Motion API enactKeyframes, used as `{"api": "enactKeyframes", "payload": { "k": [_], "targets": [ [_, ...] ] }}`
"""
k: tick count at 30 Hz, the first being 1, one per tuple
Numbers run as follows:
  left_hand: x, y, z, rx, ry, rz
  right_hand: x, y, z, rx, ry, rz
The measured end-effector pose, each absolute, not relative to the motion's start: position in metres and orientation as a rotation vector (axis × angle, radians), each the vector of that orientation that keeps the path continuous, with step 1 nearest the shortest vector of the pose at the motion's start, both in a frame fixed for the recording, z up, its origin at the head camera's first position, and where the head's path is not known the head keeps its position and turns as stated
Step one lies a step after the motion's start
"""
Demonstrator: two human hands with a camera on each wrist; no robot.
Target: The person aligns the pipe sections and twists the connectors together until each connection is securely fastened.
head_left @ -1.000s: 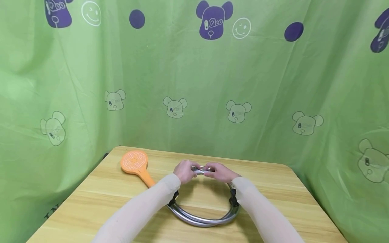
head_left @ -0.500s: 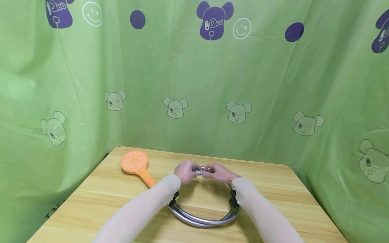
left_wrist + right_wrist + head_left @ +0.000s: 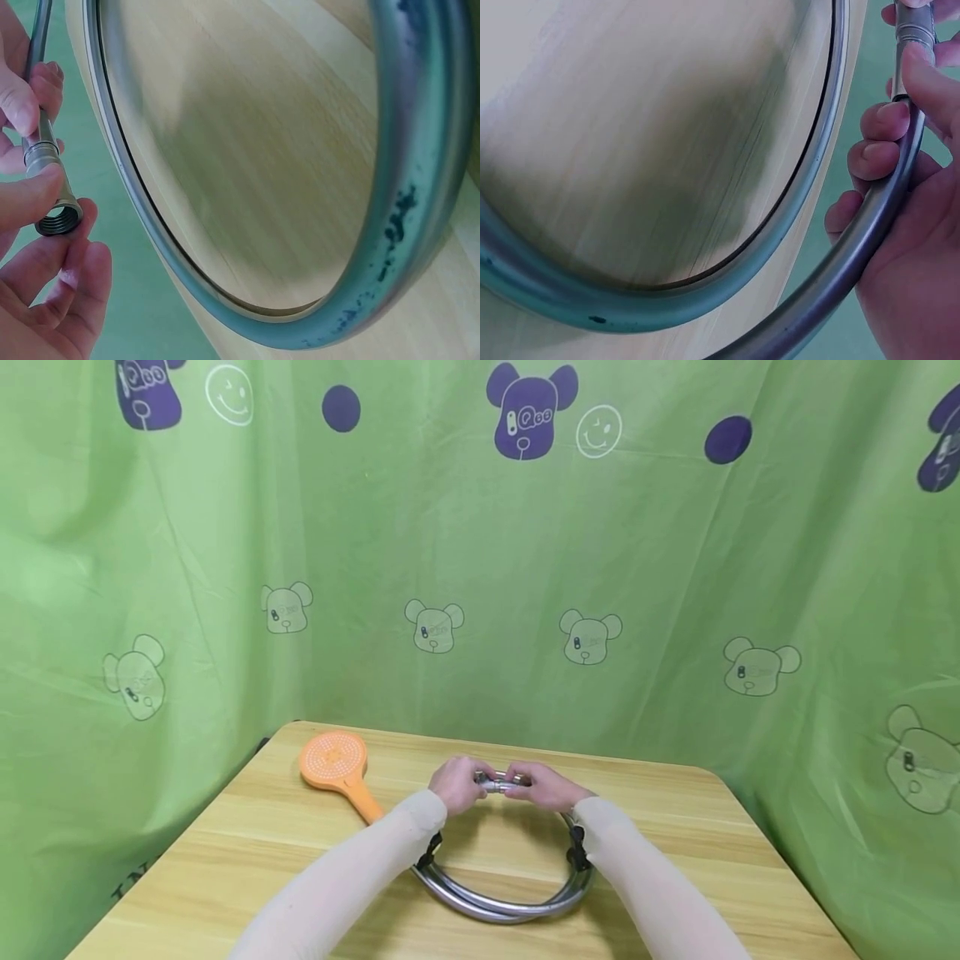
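Observation:
A silver shower hose [image 3: 498, 910] lies in a coil, its loop reaching toward me between both forearms. At the far side of the loop, my left hand [image 3: 456, 785] pinches the metal end fitting [image 3: 60, 216] between thumb and fingers; the fitting's open mouth shows inner threads in the left wrist view. My right hand [image 3: 551, 787] holds the hose just behind that fitting, with thumb on the metal collar and fingers curled round the tube in the right wrist view. An orange shower head [image 3: 332, 758] lies face up at the left, its lower handle hidden by my left forearm.
The wooden table [image 3: 675, 835] has rounded far corners. A green patterned curtain [image 3: 495, 552] hangs behind it and on both sides. Black wrist straps [image 3: 576, 850] sit close to the hose loop.
The fingers of my right hand have shifted slightly at the fitting, in toward the left hand and back out. The hose loop and shower head stay where they were.

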State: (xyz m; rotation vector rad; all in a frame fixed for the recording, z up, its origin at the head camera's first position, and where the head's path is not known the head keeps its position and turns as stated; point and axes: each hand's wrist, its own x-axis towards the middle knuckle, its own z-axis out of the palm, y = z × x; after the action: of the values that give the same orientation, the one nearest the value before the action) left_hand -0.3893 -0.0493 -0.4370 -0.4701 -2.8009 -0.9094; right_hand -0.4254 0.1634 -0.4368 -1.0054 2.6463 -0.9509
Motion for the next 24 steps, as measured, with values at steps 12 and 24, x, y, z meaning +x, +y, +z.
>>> {"api": "enactKeyframes", "payload": {
  "k": [12, 24],
  "targets": [
    [-0.3885, -0.0475, -0.4366, -0.483, -2.811, -0.926, -0.4257, 0.1649, -0.4315, -1.038, 2.624, -0.845],
    [-0.3917, -0.0501, -0.4386, -0.449, -2.797, -0.979, -0.4206, 0.1612, -0.4398, -0.935, 2.65, -1.049]
  ]
}}
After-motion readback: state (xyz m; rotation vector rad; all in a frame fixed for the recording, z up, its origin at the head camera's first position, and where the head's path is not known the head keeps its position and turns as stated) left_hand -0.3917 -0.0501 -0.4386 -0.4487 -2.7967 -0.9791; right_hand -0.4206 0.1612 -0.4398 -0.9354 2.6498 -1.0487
